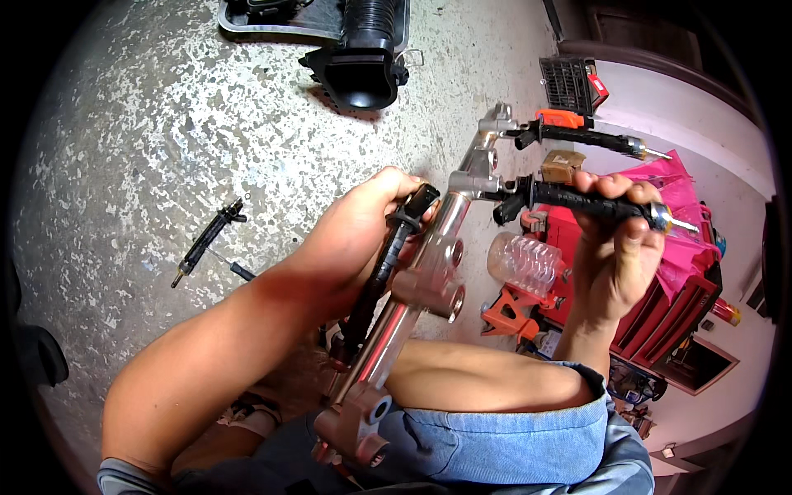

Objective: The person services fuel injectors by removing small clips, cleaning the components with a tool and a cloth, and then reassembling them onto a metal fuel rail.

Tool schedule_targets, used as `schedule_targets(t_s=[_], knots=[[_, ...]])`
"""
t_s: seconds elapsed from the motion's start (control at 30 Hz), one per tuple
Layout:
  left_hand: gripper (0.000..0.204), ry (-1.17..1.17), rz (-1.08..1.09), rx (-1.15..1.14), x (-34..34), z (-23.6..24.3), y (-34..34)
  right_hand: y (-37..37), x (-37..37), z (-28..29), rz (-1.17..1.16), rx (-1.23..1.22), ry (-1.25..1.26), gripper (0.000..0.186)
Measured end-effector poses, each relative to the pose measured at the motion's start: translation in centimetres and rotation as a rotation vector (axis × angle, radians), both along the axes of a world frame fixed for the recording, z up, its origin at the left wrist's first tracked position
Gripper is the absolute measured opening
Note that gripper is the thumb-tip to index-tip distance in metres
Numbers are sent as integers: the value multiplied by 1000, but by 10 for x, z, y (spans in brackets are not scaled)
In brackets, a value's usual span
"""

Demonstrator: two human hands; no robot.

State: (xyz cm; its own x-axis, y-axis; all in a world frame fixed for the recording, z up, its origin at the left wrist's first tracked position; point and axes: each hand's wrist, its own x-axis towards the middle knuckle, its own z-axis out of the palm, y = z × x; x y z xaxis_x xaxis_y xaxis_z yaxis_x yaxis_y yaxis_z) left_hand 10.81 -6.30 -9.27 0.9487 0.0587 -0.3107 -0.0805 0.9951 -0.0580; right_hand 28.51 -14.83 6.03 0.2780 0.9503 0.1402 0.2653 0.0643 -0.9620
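Observation:
A silver metal fuel rail (450, 219) slants from my lap up to the far right. My left hand (371, 202) is closed at its side, gripping the rail along with a loose-looking black fuel injector (384, 268) lying alongside it; most of those fingers are hidden. On the right, my right hand (623, 227) wraps round a second black injector (577, 198), whose inner end meets a port on the rail; I cannot tell how firmly it is seated. Beyond it, a third injector (590, 139) sticks out from the rail's far end.
Another injector (206, 243) lies on the speckled floor at left, with a thin dark-handled tool (239, 270) beside it. A black air duct (355, 78) and grey tray (280, 35) are ahead. At right stand a red jack stand (511, 318), clear plastic jar (524, 262) and red tool chest (672, 330).

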Motion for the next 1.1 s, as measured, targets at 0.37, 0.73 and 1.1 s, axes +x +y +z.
schedule_targets(t_s=[0.37,0.73,1.1], knots=[[34,369,66,57,0,38,16,5,26,-17,-193,-14,281,25],[20,-216,598,215,-2,5,20,21,16,-16,-330,-63,276,28],[23,122,472,-210,8,-7,37,43,-1,-26,-401,-135,208,65]])
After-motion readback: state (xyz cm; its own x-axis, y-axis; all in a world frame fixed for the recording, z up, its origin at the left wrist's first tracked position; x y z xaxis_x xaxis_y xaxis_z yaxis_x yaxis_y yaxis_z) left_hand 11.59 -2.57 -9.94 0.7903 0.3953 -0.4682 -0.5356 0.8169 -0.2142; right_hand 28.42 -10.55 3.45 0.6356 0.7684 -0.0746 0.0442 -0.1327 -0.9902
